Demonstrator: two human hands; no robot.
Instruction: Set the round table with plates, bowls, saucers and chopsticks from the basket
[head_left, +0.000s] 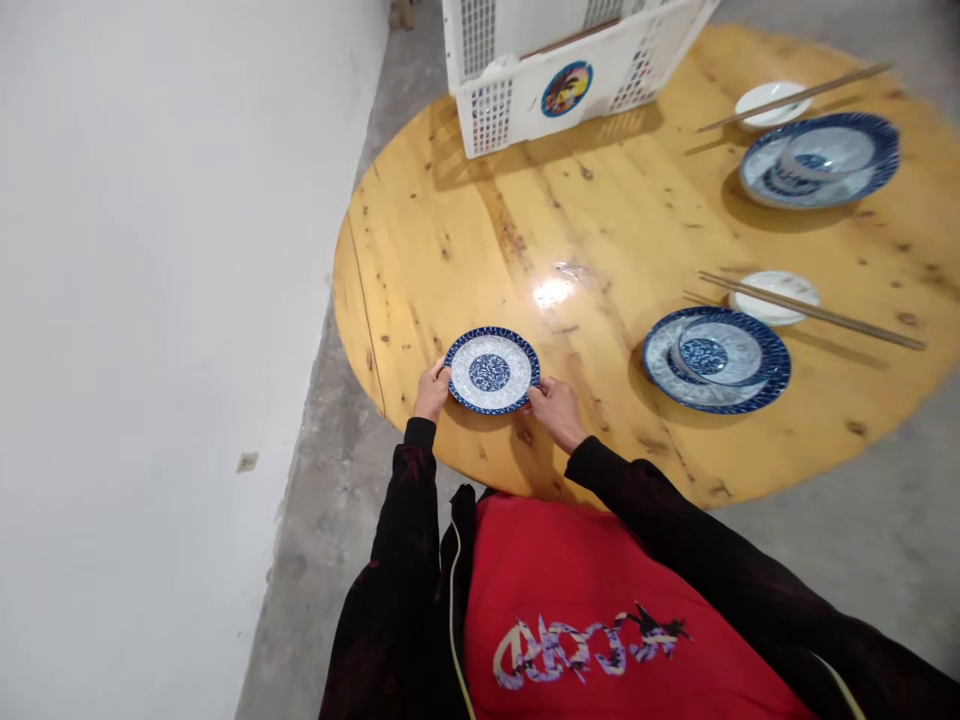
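A blue-and-white patterned plate point(490, 372) is held level at the near left edge of the round wooden table. My left hand point(432, 390) grips its left rim, and my right hand point(556, 408) pinches the rim on the right. Both hands are closed, with the fingers under the plate partly hidden. Whether the plate touches the tabletop I cannot tell. To the right of my right hand lies another blue-rimmed plate point(664, 392) with a matching bowl point(705, 357) on it.
Chopsticks point(832, 315) rest across a small white dish point(772, 312). Farther back, a second setting has a plate point(885, 150), a bowl point(832, 155), a white dish point(757, 98) and chopsticks point(825, 85). A white plastic crate point(517, 108) stands at the table's point(420, 240) far side. A wall point(165, 250) is on the left.
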